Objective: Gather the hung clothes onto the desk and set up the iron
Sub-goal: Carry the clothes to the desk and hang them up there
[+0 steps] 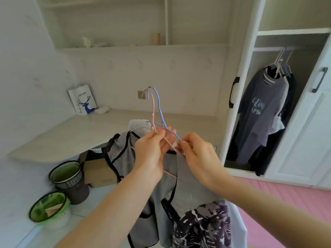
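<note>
Left hand (pixel 152 151), fingers curled, grips the pink hanger (pixel 153 111) carrying a grey garment (pixel 123 153). Right hand (pixel 198 154) pinches one arm of the blue hanger (pixel 160 109), the two hands close together

Open desk (pixel 68 135) surface runs from a paper bag (pixel 82 102) in the far left corner to the wardrobe (pixel 238 86) side at right. Two hangers (pixel 157 108) and a grey garment (pixel 123 158), held up by the left hand (pixel 150 151) and right hand (pixel 197 154), hang before its near edge. Below, two bins (pixel 69 179) and a cardboard box (pixel 98 173) crowd the floor at left; hung shirts (pixel 258 111) fill the wardrobe opening.
</note>
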Demonstrator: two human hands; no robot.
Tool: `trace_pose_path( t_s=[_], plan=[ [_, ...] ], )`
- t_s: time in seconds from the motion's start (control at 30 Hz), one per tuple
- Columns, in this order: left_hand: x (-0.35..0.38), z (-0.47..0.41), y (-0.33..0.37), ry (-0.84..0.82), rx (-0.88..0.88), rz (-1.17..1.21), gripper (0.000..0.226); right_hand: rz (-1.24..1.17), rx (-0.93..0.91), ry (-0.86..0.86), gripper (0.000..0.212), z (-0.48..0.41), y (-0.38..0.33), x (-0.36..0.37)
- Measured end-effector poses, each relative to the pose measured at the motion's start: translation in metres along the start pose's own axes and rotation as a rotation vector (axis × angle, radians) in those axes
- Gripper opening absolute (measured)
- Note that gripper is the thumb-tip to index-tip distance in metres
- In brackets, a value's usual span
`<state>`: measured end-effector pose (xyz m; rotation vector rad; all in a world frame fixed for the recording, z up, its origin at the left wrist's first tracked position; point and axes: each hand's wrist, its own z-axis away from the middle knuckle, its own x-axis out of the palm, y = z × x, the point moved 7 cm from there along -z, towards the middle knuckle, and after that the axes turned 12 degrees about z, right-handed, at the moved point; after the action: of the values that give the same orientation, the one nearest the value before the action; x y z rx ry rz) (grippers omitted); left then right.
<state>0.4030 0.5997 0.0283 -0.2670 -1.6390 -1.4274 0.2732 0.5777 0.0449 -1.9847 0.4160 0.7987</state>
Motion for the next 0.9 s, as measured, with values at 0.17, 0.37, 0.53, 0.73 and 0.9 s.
trace_pose_path(
  t_s=[0.17, 0.37, 0.53, 0.73, 0.9],
  plan=[
    [-0.034, -0.038, 0.033, 0.045, -0.026, 0.068, 0.024, -0.004, -0.078, -0.053, 0.017, -0.03, -0.023, 0.052],
    [-0.075, -0.097, 0.072, 0.09, -0.063, 0.134, 0.014, 0.122, -0.238, -0.172, 0.028, -0.08, -0.06, 0.115],
    [-0.114, -0.14, 0.101, 0.129, -0.047, 0.139, 0.014, 0.43, -0.456, -0.136, 0.026, -0.122, -0.079, 0.171],
    [-0.154, -0.187, 0.142, 0.156, 0.002, 0.055, 0.013, 0.78, -0.612, 0.166, 0.022, -0.16, -0.116, 0.222],
    [-0.168, -0.223, 0.177, 0.122, 0.11, -0.114, 0.014, 0.723, -0.484, 0.101, 0.016, -0.206, -0.117, 0.264]
  ],
)
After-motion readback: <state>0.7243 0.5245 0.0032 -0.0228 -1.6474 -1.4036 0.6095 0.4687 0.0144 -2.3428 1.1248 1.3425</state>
